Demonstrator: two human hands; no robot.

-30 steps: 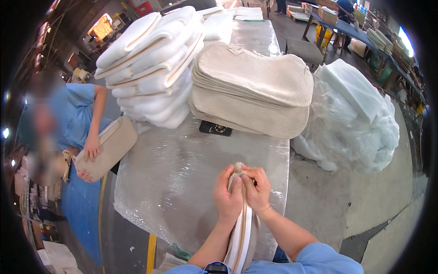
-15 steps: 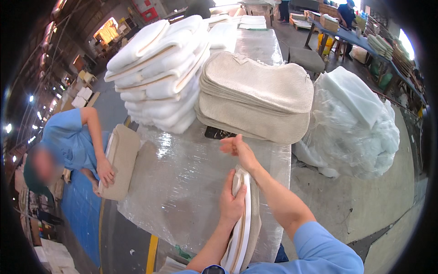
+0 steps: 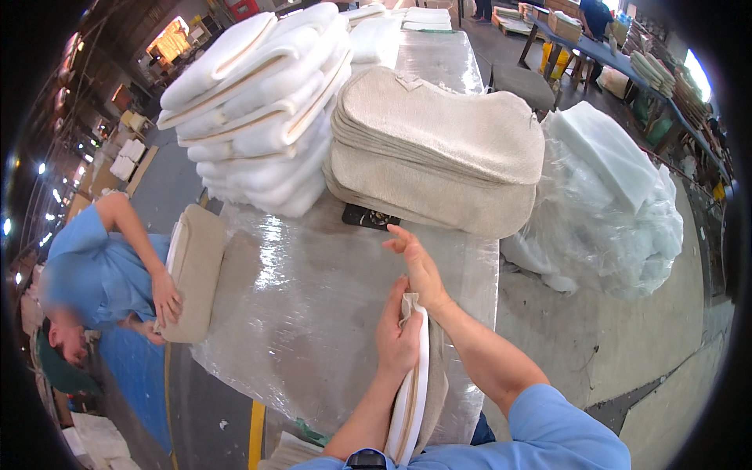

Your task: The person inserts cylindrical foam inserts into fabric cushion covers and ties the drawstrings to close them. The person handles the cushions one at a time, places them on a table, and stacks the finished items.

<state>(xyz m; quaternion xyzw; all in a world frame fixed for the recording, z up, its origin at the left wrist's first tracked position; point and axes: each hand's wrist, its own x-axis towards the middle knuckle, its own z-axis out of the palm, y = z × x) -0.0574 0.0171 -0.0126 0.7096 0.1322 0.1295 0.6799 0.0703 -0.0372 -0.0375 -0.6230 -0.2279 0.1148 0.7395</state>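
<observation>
A beige fabric cushion (image 3: 435, 392) stands on its long edge against my body, its white filling showing along the open side. My left hand (image 3: 398, 337) grips its side near the far end, thumb over the fabric edge. Just beyond that end is my right hand (image 3: 419, 270), fingers stretched out and partly spread, its wrist beside the cushion's tip. A black flat object (image 3: 368, 217) with a light pattern lies ahead of my right fingertips, partly under a stack of beige fabric covers (image 3: 439, 160).
Folded white wadding (image 3: 258, 102) is piled at the far left of the plastic-covered table (image 3: 290, 313). Crumpled clear plastic with white sheeting (image 3: 611, 204) stands to the right. At the left, a co-worker (image 3: 102, 266) holds another beige cushion (image 3: 198, 274) at the table's edge.
My left hand has slid slightly toward the cushion's far end, and the right hand has tilted more upright. The co-worker and their cushion have shifted left in view; the head view has moved a little.
</observation>
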